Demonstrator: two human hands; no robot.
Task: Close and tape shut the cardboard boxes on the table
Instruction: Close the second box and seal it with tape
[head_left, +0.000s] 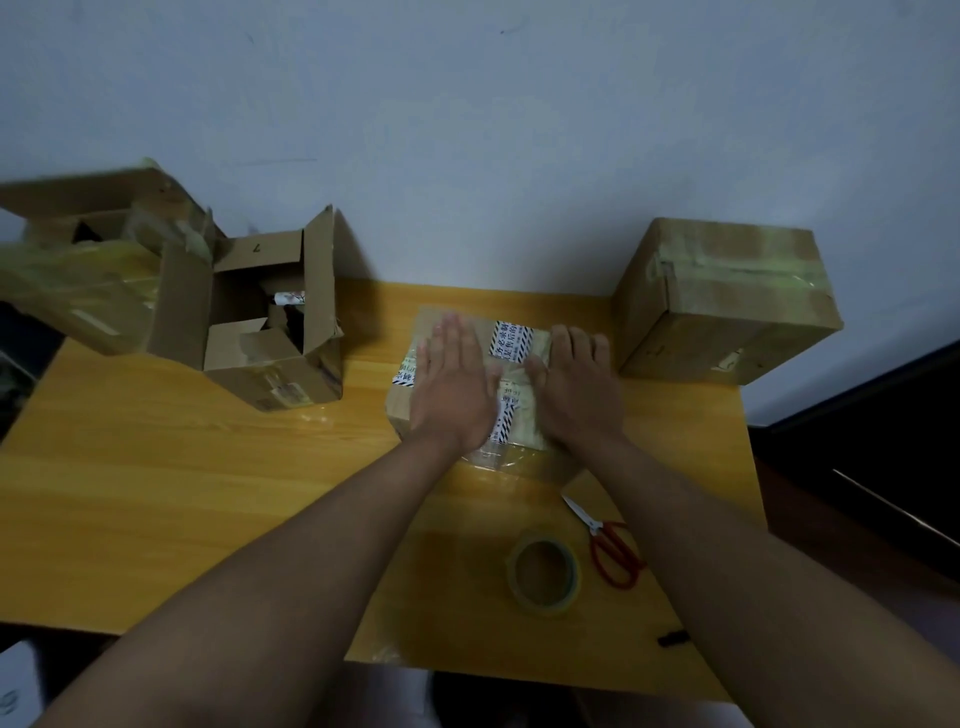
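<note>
**Two flat hands on the middle box**

Four cardboard boxes sit along the far edge of the tabletop (156, 467), against the pale wall (467, 104); the middle box (524, 415) lies just right of centre, its top flaps down, with strips of white printed tape (511, 340) and clear tape across the top; the left hand (454, 384) rests palm-down on the left half of this box, fingers straight and close together, pointing toward the wall, gripping nothing; the right hand (579, 387) lies palm-down on the right half, fingers likewise straight and holding nothing, its thumb angled inward toward the left hand; the two hands are near each other, with the printed tape showing between them.

At the far right corner stands a closed box (727, 312), taped along its top seam, well apart from the middle box; toward the far left stands an open box (270, 322), its flaps up and something pale visible inside; touching its left side is another open box (88, 270), tipped and partly wrapped in clear film, reaching past the left edge of the tabletop.

Near the front edge, right of centre, a roll of clear tape (544, 571) lies flat; just beside it on the right lie scissors (605, 543) with red handles, blades pointing toward the middle box; a small dark object (672, 638) lies near the front right corner, too small to make out.
</note>
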